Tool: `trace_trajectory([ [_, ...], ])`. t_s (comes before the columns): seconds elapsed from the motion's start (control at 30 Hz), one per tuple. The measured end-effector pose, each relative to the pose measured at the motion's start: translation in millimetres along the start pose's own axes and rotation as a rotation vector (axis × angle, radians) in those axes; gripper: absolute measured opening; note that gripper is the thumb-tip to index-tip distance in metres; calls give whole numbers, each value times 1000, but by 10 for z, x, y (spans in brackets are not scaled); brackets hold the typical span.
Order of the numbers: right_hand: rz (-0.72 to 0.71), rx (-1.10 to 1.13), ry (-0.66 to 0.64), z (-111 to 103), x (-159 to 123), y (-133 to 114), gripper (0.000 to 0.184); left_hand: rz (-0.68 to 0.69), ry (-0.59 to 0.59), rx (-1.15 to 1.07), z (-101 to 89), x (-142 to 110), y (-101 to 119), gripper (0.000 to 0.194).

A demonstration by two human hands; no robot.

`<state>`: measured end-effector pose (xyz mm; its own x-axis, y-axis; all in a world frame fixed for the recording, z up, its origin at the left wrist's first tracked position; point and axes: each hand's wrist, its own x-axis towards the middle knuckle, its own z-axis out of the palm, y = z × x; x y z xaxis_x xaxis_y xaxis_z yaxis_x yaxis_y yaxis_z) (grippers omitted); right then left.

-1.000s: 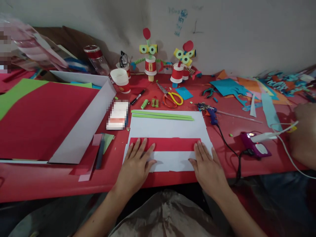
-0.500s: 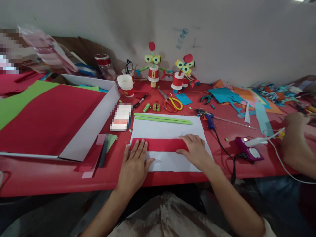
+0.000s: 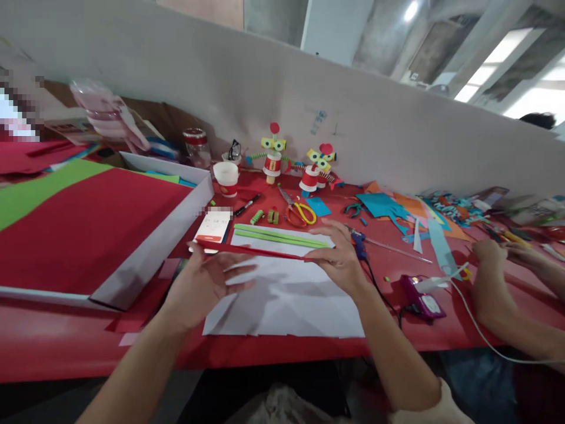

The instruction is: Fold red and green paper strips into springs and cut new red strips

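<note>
A red paper strip [image 3: 253, 250] is stretched between my two hands, raised off the white sheet [image 3: 291, 297] and seen almost edge-on. My left hand [image 3: 200, 285] pinches its left end between thumb and fingers, with the other fingers spread. The right end sits in the pinch of my right hand [image 3: 338, 259]. Just beyond the strip, narrow green paper strips [image 3: 282, 237] lie on the far part of the sheet. A phone [image 3: 214, 227] is right behind my left hand, and a blue glue gun [image 3: 359, 242] lies beyond my right hand.
Scissors [image 3: 298, 211], a black pen [image 3: 247, 205] and folded green paper springs [image 3: 256, 217] lie farther back. Paper-cup figures [image 3: 272, 164] stand by the wall. A white box [image 3: 152, 259] is at left. At right are a purple power socket [image 3: 424, 297] and another person's arms [image 3: 503, 300].
Both hands have lifted the red strip from the white sheet and tilted it edge-on. Before, they lay on it, pressing it flat. The camera view has tilted upward.
</note>
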<state>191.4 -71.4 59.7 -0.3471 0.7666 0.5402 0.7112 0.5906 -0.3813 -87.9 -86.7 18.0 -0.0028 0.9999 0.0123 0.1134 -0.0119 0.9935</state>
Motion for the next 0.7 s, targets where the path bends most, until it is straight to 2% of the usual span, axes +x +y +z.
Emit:
trace_trajectory([
  [0.03, -11, 1, 26, 3, 70, 10, 20, -142, -284, -191, -3, 110, 44, 77],
  [0.07, -16, 8, 50, 13, 141, 25, 20, -266, -463, -358, 6, 212, 82, 83],
  [0.13, -28, 26, 87, 49, 279, 60, 20, -413, -610, -576, 63, 374, 149, 84],
  [0.23, -67, 34, 105, 146, 466, 96, 21, -502, -676, -654, 252, 515, 234, 65],
  [0.33, -42, 40, 149, 313, 592, 95, 25, -434, -565, -644, 516, 593, 297, 37],
  [0.37, 14, 61, 199, 383, 608, 90, 27, -408, -464, -663, 599, 621, 306, 33],
  [0.4, 99, 100, 264, 456, 609, 83, 27, -386, -363, -700, 673, 653, 306, 32],
  [0.47, 325, 255, 375, 605, 564, 68, 27, -358, -238, -773, 782, 725, 275, 32],
  [0.5, 431, 367, 362, 675, 524, 58, 26, -337, -193, -806, 815, 762, 246, 32],
  [0.53, 509, 486, 249, 737, 477, 46, 27, -319, -154, -833, 835, 797, 212, 32],
  [0.6, 561, 627, -1, 834, 385, 11, 28, -297, -90, -873, 841, 855, 142, 29],
  [0.7, 535, 705, -174, 910, 299, -55, 26, -332, -11, -900, 779, 921, 82, 17],
])
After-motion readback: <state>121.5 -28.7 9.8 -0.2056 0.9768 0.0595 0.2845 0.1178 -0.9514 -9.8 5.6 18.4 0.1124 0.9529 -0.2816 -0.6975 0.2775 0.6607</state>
